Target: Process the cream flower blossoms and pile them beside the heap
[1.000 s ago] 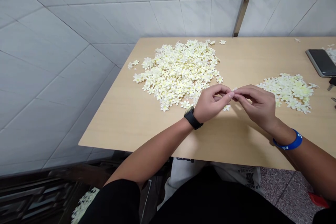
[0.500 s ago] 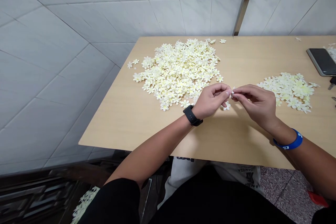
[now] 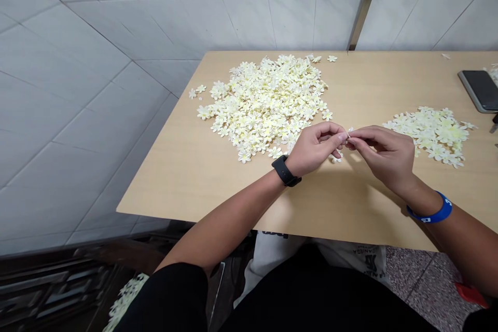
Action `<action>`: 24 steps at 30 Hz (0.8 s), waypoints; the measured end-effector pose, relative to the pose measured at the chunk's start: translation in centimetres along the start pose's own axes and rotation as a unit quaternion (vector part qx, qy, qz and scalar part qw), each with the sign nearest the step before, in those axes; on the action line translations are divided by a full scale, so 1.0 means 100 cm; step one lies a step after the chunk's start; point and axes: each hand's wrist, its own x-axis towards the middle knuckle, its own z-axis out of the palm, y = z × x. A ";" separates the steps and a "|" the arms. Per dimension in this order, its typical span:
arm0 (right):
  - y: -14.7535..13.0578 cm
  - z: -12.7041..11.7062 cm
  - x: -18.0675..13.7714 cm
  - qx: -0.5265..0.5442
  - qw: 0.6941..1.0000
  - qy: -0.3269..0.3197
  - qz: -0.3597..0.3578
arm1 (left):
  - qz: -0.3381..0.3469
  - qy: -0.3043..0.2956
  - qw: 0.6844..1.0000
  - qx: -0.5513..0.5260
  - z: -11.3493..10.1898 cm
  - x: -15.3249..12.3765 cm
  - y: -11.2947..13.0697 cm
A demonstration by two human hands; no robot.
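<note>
My left hand (image 3: 316, 149) and my right hand (image 3: 383, 153) meet fingertip to fingertip above the table. Both are closed in a pinch on a small white artificial flower (image 3: 348, 136), mostly hidden by the fingers. A loose flower (image 3: 336, 158) lies just below my left fingertips. To the left of my hands spreads a large heap of cream-white flowers (image 3: 268, 104) with yellowish centres. A smaller pile of pale flowers (image 3: 436, 132) lies beyond my right hand, partly behind its knuckles.
The light wooden table (image 3: 194, 181) stands against a tiled wall (image 3: 249, 21). A phone (image 3: 481, 89) lies at the far right, with dark keys (image 3: 494, 123) near it. More pale flowers (image 3: 126, 298) show below the table at lower left.
Both hands have shifted slightly to the right in view, still pinched together. The flower piece between the fingertips now shows as a thin pale sliver. The piles look the same.
</note>
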 end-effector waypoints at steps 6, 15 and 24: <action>-0.001 -0.001 0.001 0.007 1.000 0.003 -0.007 | 0.009 0.005 1.000 -0.001 -0.001 0.000 -0.003; -0.002 -0.002 0.002 0.059 0.997 -0.006 0.055 | 0.006 0.001 1.000 0.007 0.000 -0.002 0.001; -0.003 -0.002 0.000 0.067 0.995 -0.010 0.067 | 0.017 0.005 1.000 0.016 0.001 -0.002 0.002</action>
